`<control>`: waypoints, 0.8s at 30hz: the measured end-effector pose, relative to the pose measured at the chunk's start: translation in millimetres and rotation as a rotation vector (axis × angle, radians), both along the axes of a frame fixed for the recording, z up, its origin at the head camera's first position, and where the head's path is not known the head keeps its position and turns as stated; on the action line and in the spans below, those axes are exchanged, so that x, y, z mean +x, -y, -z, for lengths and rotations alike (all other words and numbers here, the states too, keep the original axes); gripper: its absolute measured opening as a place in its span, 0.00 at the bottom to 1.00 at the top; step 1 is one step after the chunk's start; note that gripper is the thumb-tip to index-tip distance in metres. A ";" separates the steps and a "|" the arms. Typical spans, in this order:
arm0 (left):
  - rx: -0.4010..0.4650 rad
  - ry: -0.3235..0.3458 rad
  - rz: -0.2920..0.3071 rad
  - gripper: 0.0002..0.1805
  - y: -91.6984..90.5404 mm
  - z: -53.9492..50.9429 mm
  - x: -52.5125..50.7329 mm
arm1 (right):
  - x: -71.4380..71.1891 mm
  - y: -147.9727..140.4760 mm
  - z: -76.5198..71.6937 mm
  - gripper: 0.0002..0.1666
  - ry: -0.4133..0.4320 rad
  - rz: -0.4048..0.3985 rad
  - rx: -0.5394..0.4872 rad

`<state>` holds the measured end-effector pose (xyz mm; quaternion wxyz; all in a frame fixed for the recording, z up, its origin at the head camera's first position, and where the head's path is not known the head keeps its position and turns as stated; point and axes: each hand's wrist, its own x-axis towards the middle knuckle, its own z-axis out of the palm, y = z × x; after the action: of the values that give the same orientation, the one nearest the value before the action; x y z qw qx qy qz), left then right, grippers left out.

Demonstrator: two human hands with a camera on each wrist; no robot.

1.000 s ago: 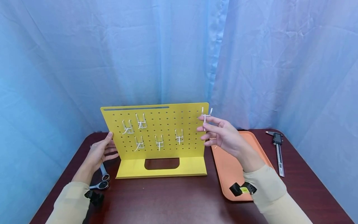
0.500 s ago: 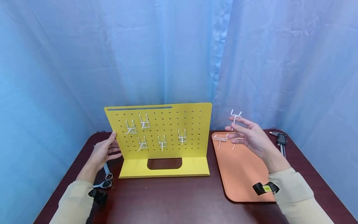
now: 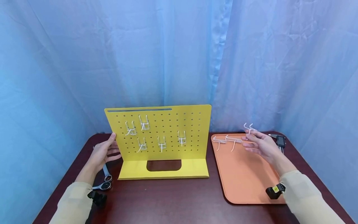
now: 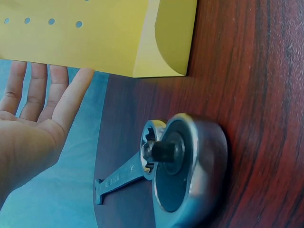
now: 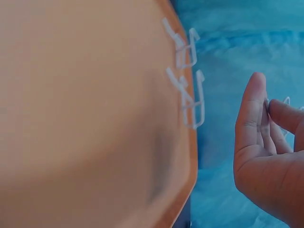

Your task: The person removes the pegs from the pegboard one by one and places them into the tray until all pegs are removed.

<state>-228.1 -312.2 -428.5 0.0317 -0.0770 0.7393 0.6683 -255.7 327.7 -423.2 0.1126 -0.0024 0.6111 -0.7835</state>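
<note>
A yellow pegboard point(image 3: 191, 130) stands on the table, with several white double-pronged pegboard hooks point(image 3: 144, 124) hanging on it. My left hand point(image 3: 102, 154) holds its left edge, thumb at the front and the other fingers partly hidden behind the board. Over the far right part of an orange tray point(image 3: 246, 183), my right hand point(image 3: 264, 147) pinches another white pegboard hook point(image 3: 250, 127) between thumb and fingers, prongs up. In the right wrist view, the hand covers much of this hook. Two loose hooks point(image 5: 192, 102) lie at the tray's far edge, left of that hand.
Left of the pegboard lie a wrench point(image 4: 126, 175) and a ratchet point(image 4: 178, 166), close under my left wrist. A digital caliper point(image 3: 280, 141) rests beyond the tray at the right, partly covered by my right hand. Blue curtains point(image 3: 167, 53) hang behind the dark red table point(image 3: 156, 202).
My right hand has moved right and down, from in front of the pegboard's right edge to over the tray, still pinching the hook. My left hand stays at the board's edge.
</note>
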 end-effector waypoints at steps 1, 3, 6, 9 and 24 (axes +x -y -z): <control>0.001 0.000 0.002 0.37 0.7 0.0 0.4 | -1.8 -3.1 3.4 0.10 0.011 0.001 0.010; 0.004 -0.001 0.004 0.37 1.6 0.2 0.9 | -5.1 -8.4 9.5 0.09 0.030 0.011 0.045; 0.006 -0.005 0.004 0.36 1.7 0.8 0.5 | -9.0 -14.4 16.6 0.11 0.065 0.023 0.113; 0.007 -0.006 -0.004 0.36 1.0 1.0 0.2 | -11.8 -17.5 22.0 0.20 0.102 0.019 0.180; 0.004 0.003 -0.003 0.40 0.5 -1.2 -0.9 | -20.2 -19.7 46.4 0.36 0.185 0.029 0.319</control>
<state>-228.9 -312.6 -427.3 0.0318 -0.0791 0.7378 0.6697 -275.9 347.5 -469.6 0.1561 0.0965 0.7147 -0.6749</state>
